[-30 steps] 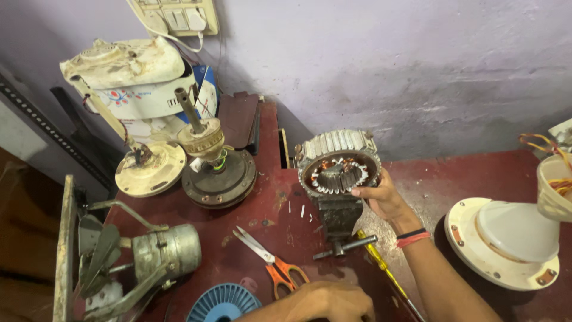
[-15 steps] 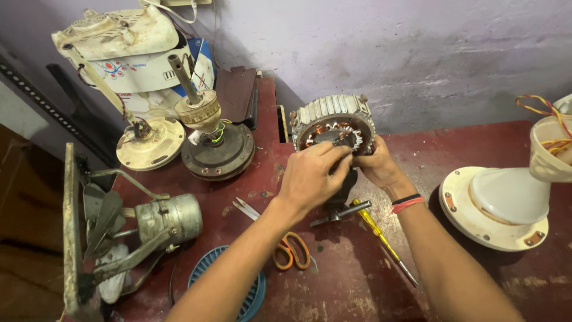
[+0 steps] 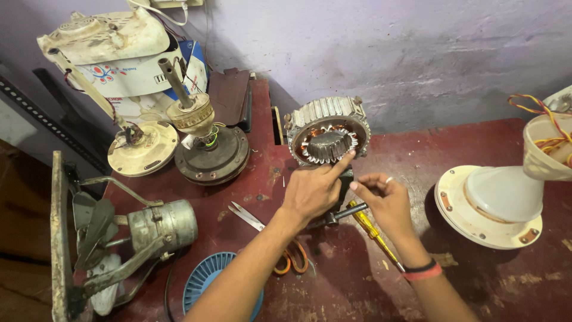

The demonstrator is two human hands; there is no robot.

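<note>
Stator [image 3: 328, 138] stands on edge near the worktop's back edge.
My left hand [image 3: 314, 189] pokes it with one finger and grips nothing; my right hand [image 3: 387, 201] hangs half-open, empty; a push may tip it.

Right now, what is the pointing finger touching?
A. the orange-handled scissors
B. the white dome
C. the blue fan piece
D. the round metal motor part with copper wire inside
D: the left hand stretches its forefinger onto the rim of the round motor part.

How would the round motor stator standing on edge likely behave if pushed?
The stator is probably heavy for its size, given its metal laminations and copper windings. Standing on its edge, it might tip or roll. The left hand fingertip touches its rim.
</note>
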